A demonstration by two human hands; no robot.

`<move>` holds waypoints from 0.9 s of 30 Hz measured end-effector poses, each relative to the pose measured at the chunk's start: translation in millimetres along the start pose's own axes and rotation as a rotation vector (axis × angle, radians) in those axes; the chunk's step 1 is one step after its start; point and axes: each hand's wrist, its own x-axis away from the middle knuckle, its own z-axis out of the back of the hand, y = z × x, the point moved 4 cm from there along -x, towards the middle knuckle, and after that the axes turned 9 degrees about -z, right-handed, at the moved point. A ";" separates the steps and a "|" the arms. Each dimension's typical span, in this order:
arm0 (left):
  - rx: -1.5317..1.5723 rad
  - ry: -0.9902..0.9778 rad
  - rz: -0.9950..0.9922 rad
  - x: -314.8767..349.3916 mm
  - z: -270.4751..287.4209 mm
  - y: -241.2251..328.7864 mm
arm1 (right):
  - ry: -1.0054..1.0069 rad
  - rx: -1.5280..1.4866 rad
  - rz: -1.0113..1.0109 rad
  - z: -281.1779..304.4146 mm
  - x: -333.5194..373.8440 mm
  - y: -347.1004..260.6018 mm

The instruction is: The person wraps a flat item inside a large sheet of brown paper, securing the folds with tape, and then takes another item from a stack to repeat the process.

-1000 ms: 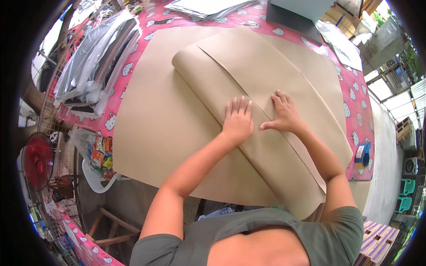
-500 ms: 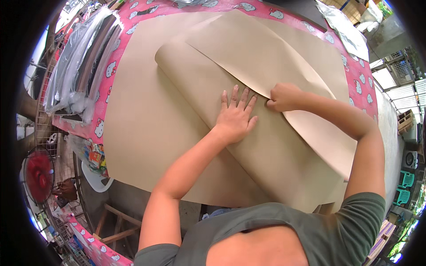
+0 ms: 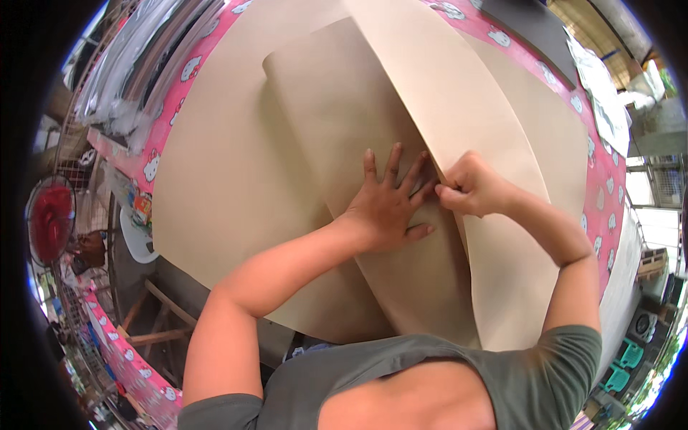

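Note:
Large sheets of brown paper (image 3: 215, 165) cover most of the table. One sheet is folded over into a wide flap (image 3: 337, 100) with a rounded left edge. My left hand (image 3: 387, 197) lies on this flap with its fingers spread. Just right of it, my right hand (image 3: 473, 188) is closed in a pinch on the edge of the upper brown paper (image 3: 444, 93). That upper layer stands a little off the flap, leaving a dark gap along its edge.
A pink patterned tablecloth (image 3: 602, 193) shows around the paper. Plastic-wrapped flat goods (image 3: 143, 72) lie at the far left, a dark board (image 3: 527, 36) and white sheets (image 3: 598, 100) at the far right. A red fan (image 3: 51, 218) and a white chair (image 3: 136, 236) stand left of the table.
My right hand has moved slightly right and nearer, with the paper edge in it. The upper layer's edge now runs more steeply. My left hand remains spread on the flap, and the view has shifted.

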 end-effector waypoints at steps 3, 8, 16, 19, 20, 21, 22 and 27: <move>0.034 -0.087 0.018 -8.2 1.5 2.3 | 0.030 -0.102 -0.051 -5.7 -7.3 17.4; 1.005 0.455 0.232 27.5 -25.6 -31.9 | 0.148 -0.307 -0.018 -19.8 -2.0 38.9; 0.828 0.817 0.901 76.8 -45.2 2.1 | 0.247 -0.618 -0.013 -3.1 1.8 58.8; 1.134 1.242 0.642 63.1 -26.3 4.2 | 0.182 -0.841 0.074 4.5 0.0 55.5; 1.176 1.310 0.576 59.8 -16.4 7.7 | 0.165 -0.838 0.104 7.7 1.3 54.0; 1.142 1.282 0.565 55.9 9.0 14.9 | 0.149 -0.836 0.125 10.5 4.5 55.5; 1.076 1.202 0.619 56.9 5.1 14.1 | 0.132 -0.832 0.147 12.2 8.1 55.5; 0.507 0.681 0.899 72.2 -41.3 1.6 | 0.184 -0.344 -0.076 -11.4 2.6 32.6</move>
